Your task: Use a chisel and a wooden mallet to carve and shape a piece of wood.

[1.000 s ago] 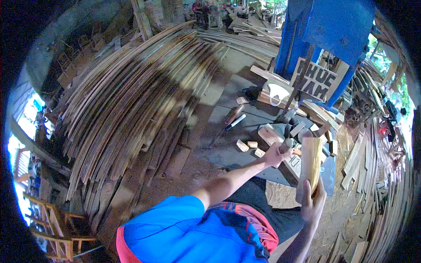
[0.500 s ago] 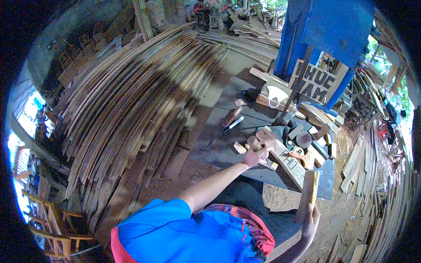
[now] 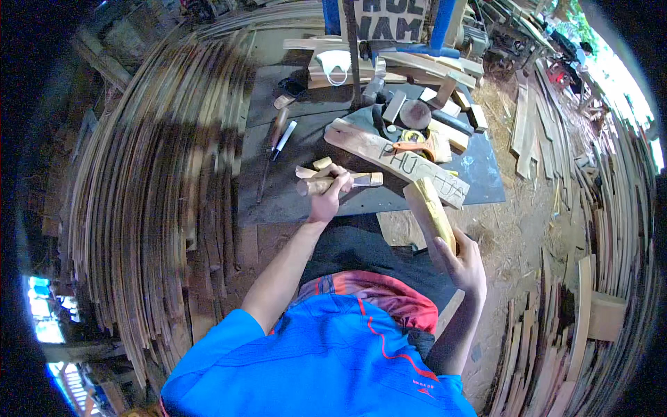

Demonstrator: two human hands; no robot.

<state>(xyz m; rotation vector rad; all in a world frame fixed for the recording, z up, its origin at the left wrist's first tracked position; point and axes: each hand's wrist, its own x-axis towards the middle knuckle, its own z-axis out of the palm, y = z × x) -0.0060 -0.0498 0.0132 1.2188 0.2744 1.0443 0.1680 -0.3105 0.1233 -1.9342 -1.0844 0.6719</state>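
Note:
My left hand [image 3: 328,196] is closed on a chisel [image 3: 313,186] with a round wooden handle, held crosswise over small wood offcuts [image 3: 322,162] on the dark tabletop [image 3: 486,186]. My right hand [image 3: 464,260] grips a pale yellowish wood block [image 3: 431,212] at the table's front edge, its far end close to a long board [image 3: 347,137] with hand-drawn letters. On that board lies an orange-handled tool [image 3: 410,146]. Left of it are a white marker [image 3: 283,140] and a long thin tool with a wooden handle [image 3: 280,124].
A white mask [image 3: 335,66], several wood blocks [image 3: 445,90] and a round stone-like piece [image 3: 415,113] sit toward the back, below a blue machine frame [image 3: 438,24] with a lettered sign [image 3: 389,17]. Long stacked strips [image 3: 146,174] fill the left; loose planks [image 3: 583,326] lie right.
The view has shifted, so the table sits higher and more central. My left hand has moved leftward from over the lettered board to the offcuts, turning the chisel crosswise. My right hand still holds the block.

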